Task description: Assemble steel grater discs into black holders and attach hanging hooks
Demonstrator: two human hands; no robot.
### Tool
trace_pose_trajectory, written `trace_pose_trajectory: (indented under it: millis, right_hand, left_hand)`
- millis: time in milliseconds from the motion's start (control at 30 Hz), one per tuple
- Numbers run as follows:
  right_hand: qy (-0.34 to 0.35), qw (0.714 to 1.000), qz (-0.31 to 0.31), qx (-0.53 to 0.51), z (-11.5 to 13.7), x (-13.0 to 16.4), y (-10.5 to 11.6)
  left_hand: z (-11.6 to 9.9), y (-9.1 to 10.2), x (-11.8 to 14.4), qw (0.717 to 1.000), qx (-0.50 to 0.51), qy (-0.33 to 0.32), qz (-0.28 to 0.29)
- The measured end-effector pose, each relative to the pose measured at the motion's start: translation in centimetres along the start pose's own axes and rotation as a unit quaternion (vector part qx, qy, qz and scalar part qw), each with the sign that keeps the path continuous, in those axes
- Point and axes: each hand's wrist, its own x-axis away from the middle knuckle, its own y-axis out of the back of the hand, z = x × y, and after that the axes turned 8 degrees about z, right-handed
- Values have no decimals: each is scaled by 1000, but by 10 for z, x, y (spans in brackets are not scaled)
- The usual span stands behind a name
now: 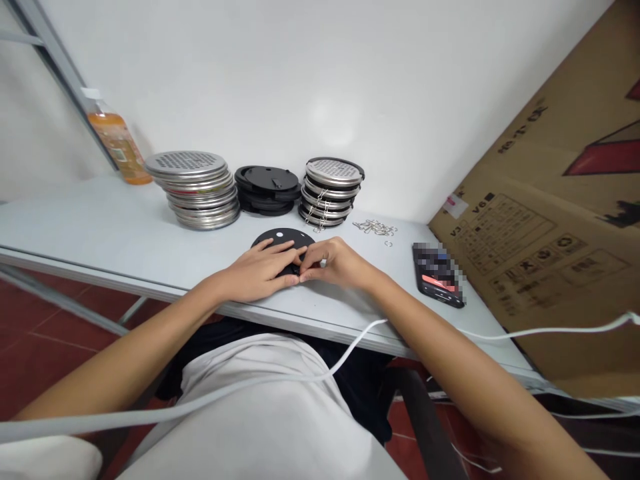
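Note:
A round black disc (267, 236) with a few holes lies flat on the table in front of me. My left hand (265, 270) rests across it, fingers stretched out and spread. At the disc's near right edge, my right hand (330, 261) is closed in a pinch, thumb and fingertips together. Whatever sits between those fingertips is too small to make out. Behind the disc stands a stack of black round parts (267, 187). To its right is a stack of metal perforated discs with black rims (333, 190), with metal clips hanging at its front.
A taller stack of metal discs (193, 190) and an orange bottle (117, 140) stand at the back left. Small metal rings (375, 227) lie scattered to the right, near a phone (437, 275). A large cardboard box (540, 220) borders the right. A white cable (280, 379) crosses my lap.

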Motion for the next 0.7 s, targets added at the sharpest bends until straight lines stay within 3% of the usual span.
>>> trace_pose_trajectory:
  millis: [333,700]
  right_hand:
    - [-40,999,10,4,3,-3,0]
    - [31,994,-3,109,10,6,-5]
  left_hand:
    - [2,1,-1,1000,6,-4,2]
    - [6,1,0,999,42,-13,-19]
